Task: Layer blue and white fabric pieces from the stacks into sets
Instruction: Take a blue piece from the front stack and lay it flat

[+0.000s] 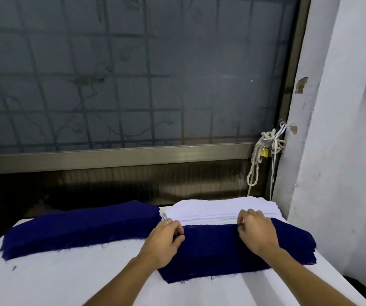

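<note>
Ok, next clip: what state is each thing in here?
Blue stack: lying flat on the table, untouched.
White stack: lying flat at the back.
Blue piece: spread flat in front of the white stack.
Left hand: pinches the blue piece's far edge.
Right hand: pinches the same edge.
Window: shut.
Rope: knotted at the window frame.

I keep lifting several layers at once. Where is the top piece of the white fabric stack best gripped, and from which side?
On the white fabric stack, pinch the top piece at its near long edge, coming from the front, over the dark blue fabric piece. That edge faces the person and its layers show stepped, so one should probably peel off cleanly.
</note>
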`<action>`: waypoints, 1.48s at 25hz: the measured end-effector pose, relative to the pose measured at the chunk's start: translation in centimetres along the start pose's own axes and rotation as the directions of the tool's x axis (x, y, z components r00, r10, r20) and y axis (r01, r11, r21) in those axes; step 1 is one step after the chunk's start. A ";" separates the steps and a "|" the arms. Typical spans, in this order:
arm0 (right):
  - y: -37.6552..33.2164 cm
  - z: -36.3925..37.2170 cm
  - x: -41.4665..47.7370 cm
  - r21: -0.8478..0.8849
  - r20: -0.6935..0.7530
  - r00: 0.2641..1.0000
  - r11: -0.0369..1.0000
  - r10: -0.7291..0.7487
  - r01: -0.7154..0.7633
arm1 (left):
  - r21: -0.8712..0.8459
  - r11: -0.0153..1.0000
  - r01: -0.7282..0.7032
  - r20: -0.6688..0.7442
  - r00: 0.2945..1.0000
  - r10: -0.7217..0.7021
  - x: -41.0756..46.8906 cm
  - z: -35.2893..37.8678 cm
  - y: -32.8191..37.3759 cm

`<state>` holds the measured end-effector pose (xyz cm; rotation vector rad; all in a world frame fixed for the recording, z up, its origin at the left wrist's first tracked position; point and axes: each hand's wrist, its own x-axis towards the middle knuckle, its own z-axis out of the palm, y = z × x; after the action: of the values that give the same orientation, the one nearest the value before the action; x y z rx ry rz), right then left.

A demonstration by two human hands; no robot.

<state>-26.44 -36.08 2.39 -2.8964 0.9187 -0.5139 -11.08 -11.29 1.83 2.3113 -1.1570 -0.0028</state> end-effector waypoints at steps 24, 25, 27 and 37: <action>-28.5 9.4 10.6 0.328 0.061 0.934 0.891 -0.353 0.315 | 0.181 0.875 0.449 -0.116 0.893 -0.434 1.6 -12.0 -23.7; -29.0 9.7 10.6 0.321 0.076 0.930 0.892 -0.360 0.319 | 0.217 0.872 0.440 -0.115 0.898 -0.425 1.6 -11.9 -23.7; -29.8 10.1 10.6 0.318 0.091 0.922 0.889 -0.376 0.331 | 0.323 0.869 0.374 -0.130 0.928 -0.350 1.3 -11.9 -23.5; -31.5 9.8 12.1 0.359 0.199 0.836 0.832 -0.512 0.424 | 0.250 0.962 0.107 0.039 0.992 -0.121 0.2 -12.9 -24.9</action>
<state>3.37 -17.53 1.64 -2.7856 0.0569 -0.2107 10.54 6.54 1.09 2.6103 -1.1017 0.0386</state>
